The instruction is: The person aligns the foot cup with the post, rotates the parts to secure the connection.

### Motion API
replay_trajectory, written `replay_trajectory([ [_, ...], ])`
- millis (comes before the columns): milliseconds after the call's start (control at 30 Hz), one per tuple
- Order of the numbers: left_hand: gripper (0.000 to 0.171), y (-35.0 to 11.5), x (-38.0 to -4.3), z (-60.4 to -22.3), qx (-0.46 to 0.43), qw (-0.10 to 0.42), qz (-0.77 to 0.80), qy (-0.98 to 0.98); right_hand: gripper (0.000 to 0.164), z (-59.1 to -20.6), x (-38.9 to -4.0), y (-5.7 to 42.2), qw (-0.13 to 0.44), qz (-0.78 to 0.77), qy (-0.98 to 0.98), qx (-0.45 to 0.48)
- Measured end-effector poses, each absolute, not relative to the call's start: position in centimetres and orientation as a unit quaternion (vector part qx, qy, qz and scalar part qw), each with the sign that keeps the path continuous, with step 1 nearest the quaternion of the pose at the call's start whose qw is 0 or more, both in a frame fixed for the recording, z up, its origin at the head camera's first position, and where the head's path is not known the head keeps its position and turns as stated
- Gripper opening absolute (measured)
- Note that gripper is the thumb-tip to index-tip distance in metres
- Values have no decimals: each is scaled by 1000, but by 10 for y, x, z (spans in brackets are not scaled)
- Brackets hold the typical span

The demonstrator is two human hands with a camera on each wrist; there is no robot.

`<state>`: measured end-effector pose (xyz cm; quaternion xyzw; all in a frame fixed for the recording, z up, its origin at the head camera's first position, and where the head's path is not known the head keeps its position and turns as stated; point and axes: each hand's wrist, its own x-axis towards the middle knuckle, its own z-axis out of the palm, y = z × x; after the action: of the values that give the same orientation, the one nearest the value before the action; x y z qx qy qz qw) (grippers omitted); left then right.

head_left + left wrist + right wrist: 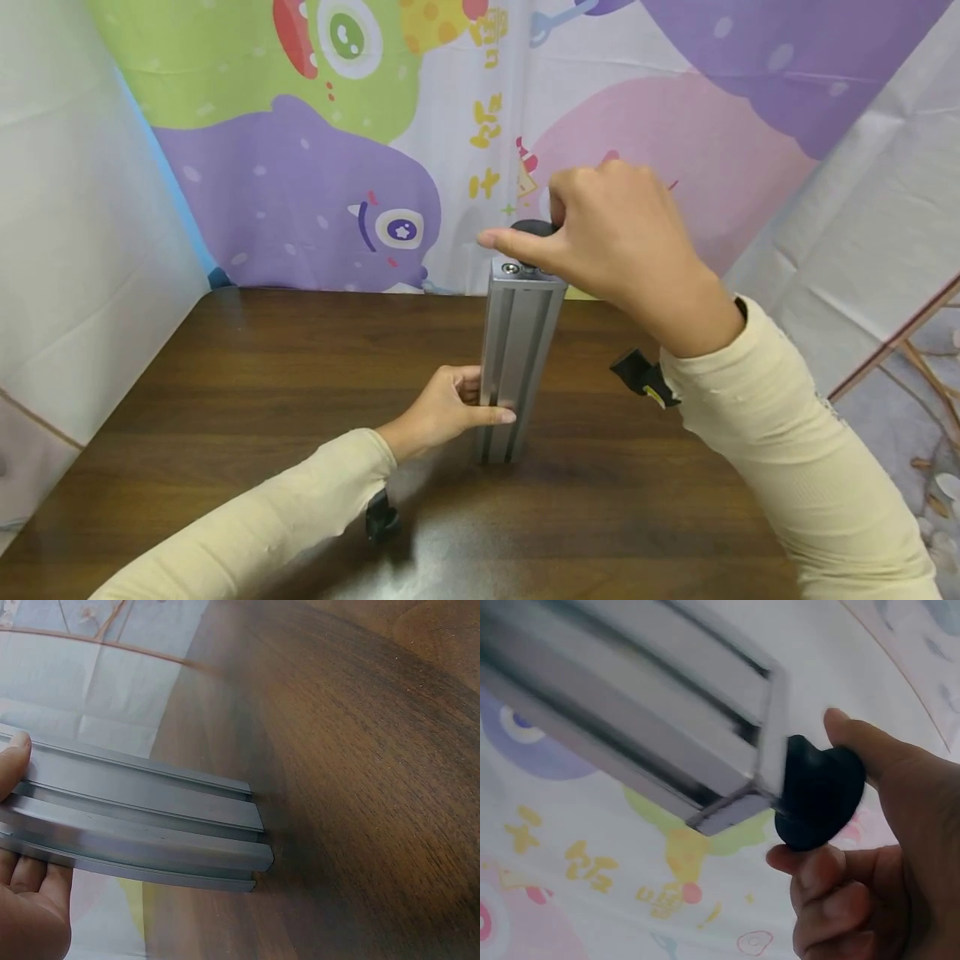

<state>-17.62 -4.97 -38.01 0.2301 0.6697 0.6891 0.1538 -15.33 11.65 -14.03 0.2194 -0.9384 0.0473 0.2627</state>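
Note:
A long silver aluminium profile (pixel 522 350) with grooved sides stands nearly upright over the wooden table, slightly tilted. Around its lower part my left hand (pixel 438 410) grips it, thumb on the near face and fingers behind. The left wrist view shows the profile's bare lower end (pixel 259 817) close to the wood. On top is an end plate (pixel 512 268) with screws, bearing a round black knob (pixel 825 796). My right hand (pixel 626 229) holds this knob from above; in the right wrist view the thumb and curled fingers (pixel 832 900) are on opposite sides of it.
The dark brown wooden table (pixel 300 367) spreads under both arms. A cloth with cartoon monsters (pixel 300 192) hangs behind it, and white cloth (pixel 82 208) walls the sides. Black wrist mounts (pixel 382 518) hang below both sleeves.

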Motion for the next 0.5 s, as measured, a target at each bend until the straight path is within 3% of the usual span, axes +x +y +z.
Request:
replay_trajectory([
  [100,41,-50,-177,-380,228,158,688,671,71,-143,-154,113,288,33,-937,192],
  [300,41,-50,-178,-380,226,156,687,673,72,-142,-153,112,276,28,-944,180],
  [500,42,-50,-176,-379,233,153,686,672,59,-130,-148,124,181,49,-953,240],
])
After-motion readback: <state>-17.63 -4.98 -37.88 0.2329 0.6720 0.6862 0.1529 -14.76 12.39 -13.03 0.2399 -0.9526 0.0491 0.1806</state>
